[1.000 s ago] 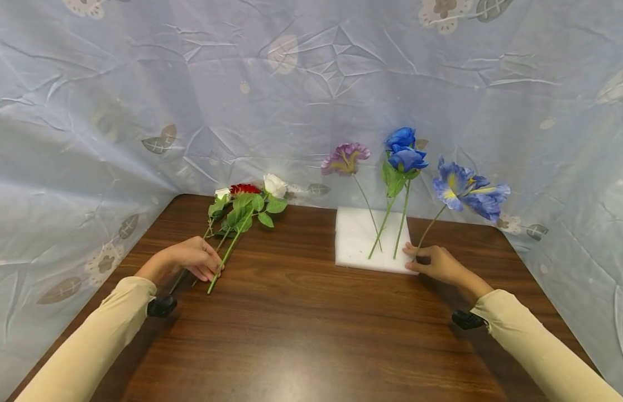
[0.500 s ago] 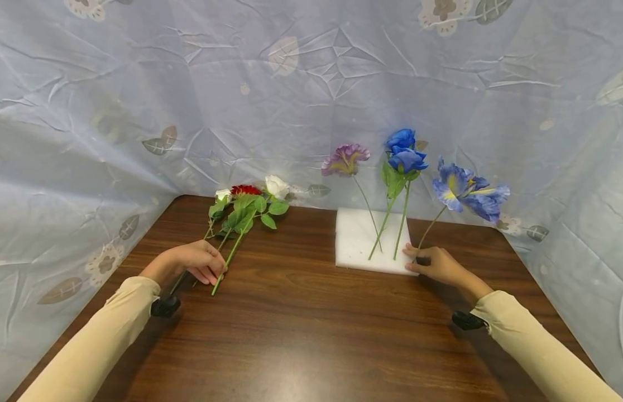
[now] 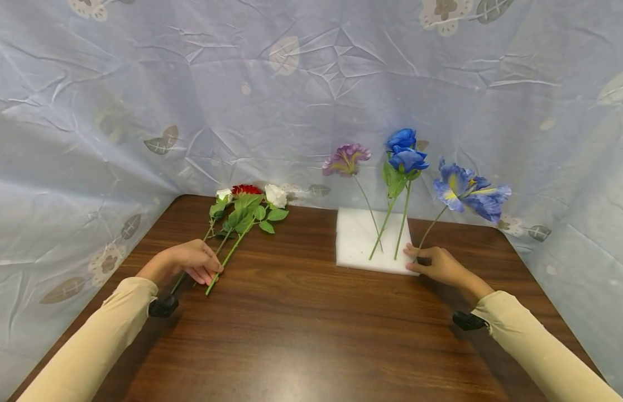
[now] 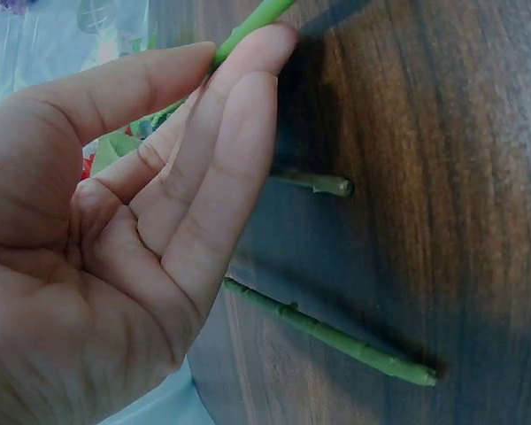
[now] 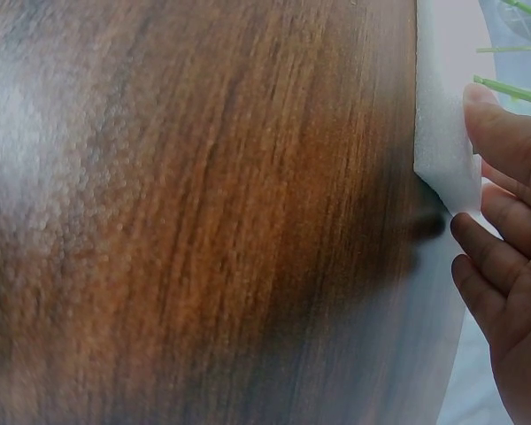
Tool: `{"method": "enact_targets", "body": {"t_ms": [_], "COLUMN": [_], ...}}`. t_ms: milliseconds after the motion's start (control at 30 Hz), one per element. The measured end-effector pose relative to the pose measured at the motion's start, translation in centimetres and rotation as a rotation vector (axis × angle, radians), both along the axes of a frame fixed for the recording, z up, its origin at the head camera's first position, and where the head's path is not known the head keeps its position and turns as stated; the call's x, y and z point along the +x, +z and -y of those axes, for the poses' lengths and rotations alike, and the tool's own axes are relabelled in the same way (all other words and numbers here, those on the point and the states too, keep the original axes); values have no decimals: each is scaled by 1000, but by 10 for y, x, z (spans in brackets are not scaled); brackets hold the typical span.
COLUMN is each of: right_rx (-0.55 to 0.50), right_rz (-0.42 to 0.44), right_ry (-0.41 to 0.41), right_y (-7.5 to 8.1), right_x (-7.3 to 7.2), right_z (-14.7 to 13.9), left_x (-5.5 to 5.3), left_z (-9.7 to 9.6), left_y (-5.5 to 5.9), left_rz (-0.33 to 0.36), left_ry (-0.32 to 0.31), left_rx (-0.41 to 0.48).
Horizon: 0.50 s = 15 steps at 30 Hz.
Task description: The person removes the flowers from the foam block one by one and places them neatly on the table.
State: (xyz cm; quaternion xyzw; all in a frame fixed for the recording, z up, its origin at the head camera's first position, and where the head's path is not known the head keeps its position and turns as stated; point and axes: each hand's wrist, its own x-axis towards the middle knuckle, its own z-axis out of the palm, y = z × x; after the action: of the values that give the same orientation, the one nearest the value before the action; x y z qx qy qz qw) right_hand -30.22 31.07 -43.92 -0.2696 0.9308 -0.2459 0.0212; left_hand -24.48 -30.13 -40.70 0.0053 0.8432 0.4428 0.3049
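Observation:
My left hand (image 3: 191, 261) pinches the green stem (image 4: 252, 27) of a white rose (image 3: 276, 196) between thumb and forefinger, low on the stem. Beside it lie a red flower (image 3: 246, 190) and another white rose (image 3: 223, 195), their stems passing under my hand. At the right, my right hand (image 3: 442, 267) grips the near right corner of a white foam block (image 3: 351, 245), thumb on top. Standing in the foam are a purple flower (image 3: 346, 160), two blue roses (image 3: 408, 160) and a blue-yellow iris (image 3: 471, 191). My right hand hides the iris stem's foot.
The dark wooden table (image 3: 291, 324) runs between and in front of my hands. A pale, patterned cloth (image 3: 291, 111) hangs behind the table and at both sides. Two cut stem ends, one a dark green stem (image 4: 336, 338), lie under my left hand.
My left hand shifts slightly right, then back left with the rose stem. The white rose's head has dipped a little and turned. My right hand stays on the foam block.

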Motion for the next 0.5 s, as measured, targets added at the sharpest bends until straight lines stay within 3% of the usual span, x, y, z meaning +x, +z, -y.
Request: {"method": "enact_targets", "body": {"t_ms": [500], "right_rx": [-4], "right_rz": [-10], "right_ry": [-6], "right_y": [0], "right_x": [1], "right_z": [1], "left_x": [1], "left_z": [5], "left_y": [5], "left_rz": [57], "left_ry": [-8], "left_rx": [-5]}}
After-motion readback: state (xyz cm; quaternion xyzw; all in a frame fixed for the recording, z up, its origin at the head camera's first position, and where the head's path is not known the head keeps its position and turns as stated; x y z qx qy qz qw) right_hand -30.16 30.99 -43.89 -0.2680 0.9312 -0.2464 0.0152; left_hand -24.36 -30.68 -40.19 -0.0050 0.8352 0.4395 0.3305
